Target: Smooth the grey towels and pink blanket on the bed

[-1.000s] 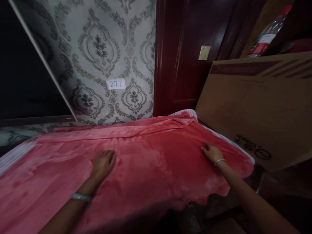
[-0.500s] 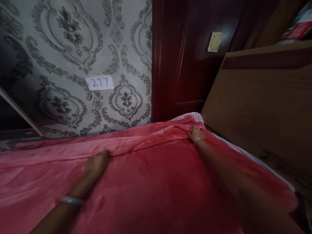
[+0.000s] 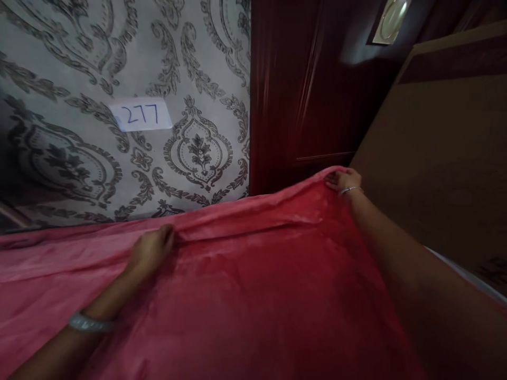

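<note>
A red plush blanket spreads across the lower part of the view, with a long raised fold along its far side. My left hand is closed on that fold, left of the middle. At the far right corner, my right hand grips the blanket's edge, its fingers bent over the cloth. Both arms reach forward over the blanket. A thin strip of pale cloth shows at the right, beyond my right forearm.
Patterned grey wallpaper with a paper label reading 277 rises behind the blanket. Beside it stands a dark red wooden panel bearing a gold plate. A large cardboard box stands close on the right.
My right hand has moved forward to the far corner and taken hold of the blanket's edge there, covering the striped corner. My left hand has closed on the fold. The view has come closer.
</note>
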{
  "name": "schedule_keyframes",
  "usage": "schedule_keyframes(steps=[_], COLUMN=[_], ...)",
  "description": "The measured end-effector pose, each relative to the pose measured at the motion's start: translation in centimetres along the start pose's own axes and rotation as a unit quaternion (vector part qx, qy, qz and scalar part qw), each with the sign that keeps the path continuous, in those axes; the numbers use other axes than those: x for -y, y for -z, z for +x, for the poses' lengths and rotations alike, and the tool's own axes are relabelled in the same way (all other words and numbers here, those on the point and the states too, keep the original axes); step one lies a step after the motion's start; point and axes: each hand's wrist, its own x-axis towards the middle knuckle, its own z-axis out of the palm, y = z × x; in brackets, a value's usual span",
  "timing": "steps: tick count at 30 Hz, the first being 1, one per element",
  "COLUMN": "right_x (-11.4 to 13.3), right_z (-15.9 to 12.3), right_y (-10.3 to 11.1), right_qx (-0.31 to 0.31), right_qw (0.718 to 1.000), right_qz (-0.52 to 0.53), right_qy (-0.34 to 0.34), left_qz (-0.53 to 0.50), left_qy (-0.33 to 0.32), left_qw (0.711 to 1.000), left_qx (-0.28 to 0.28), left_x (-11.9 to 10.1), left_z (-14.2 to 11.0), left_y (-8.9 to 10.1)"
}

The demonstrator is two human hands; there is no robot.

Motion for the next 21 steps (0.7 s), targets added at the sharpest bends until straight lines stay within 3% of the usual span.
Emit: schedule_keyframes(steps=[3,5,9,12,14,17,21], right_x=[0.5,-0.1,-3.7,-6.8,-8.2,-8.8,-10.0], right_z=[0.8,1.1,0.8,-0.3,-0.9,-0.6,1.3], right_y=[-0.9,-1.5,-1.6,-1.0,-0.7,-0.4,1.1], right_qx=[-0.016,-0.018,-0.020,0.008,0.053,0.127,0.233], right_qw=[0.999,0.998,0.981,0.963,0.920,0.821,0.771], right_qz=[-0.028,-0.055,-0.186,-0.265,-0.382,-0.549,-0.576], right_qy=[0.010,0.021,0.051,0.050,0.065,0.092,0.139], left_qz=[-0.067,-0.105,-0.135,-0.093,-0.049,-0.020,-0.014], left_qy=[0.007,0.004,0.014,-0.019,-0.043,-0.054,-0.068], left_qw=[0.996,0.990,0.985,0.993,0.997,0.998,0.996], left_qx=[-0.067,-0.092,-0.110,-0.076,-0.044,-0.020,0.049], left_x=[-1.2,-2.0,-3.3,-3.7,-3.9,-4.3,-4.9], left_z=[3.7,5.9,8.1,7.8,7.3,6.8,6.0], left_y=[1.0,0.6,-2.7,-5.6,-6.7,-6.9,-5.9])
